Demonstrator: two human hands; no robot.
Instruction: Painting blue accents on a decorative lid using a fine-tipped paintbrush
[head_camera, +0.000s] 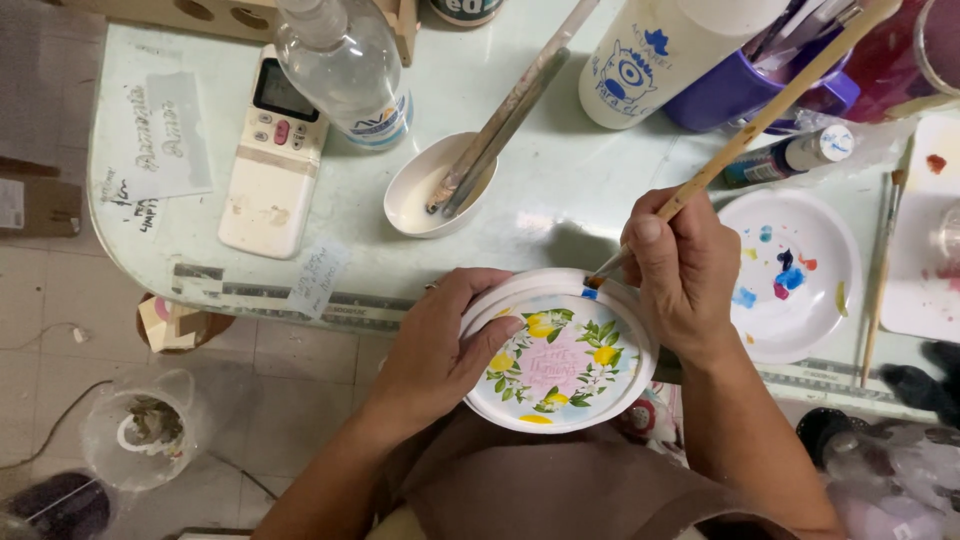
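My left hand (435, 345) grips the left rim of a round white plate (560, 362) painted with yellow lemons, green leaves and a pink centre. It is held at the table's near edge. My right hand (680, 270) pinches a long wooden paintbrush (770, 110), whose tip touches the plate's upper rim beside a small blue mark.
A white palette dish (795, 275) with blue, red and yellow dabs sits to the right. A small bowl (430, 190) holds two brushes. A remote control (270, 150), a clear bottle (345, 60), a white bottle (660, 50) and a purple brush holder (740, 85) stand behind.
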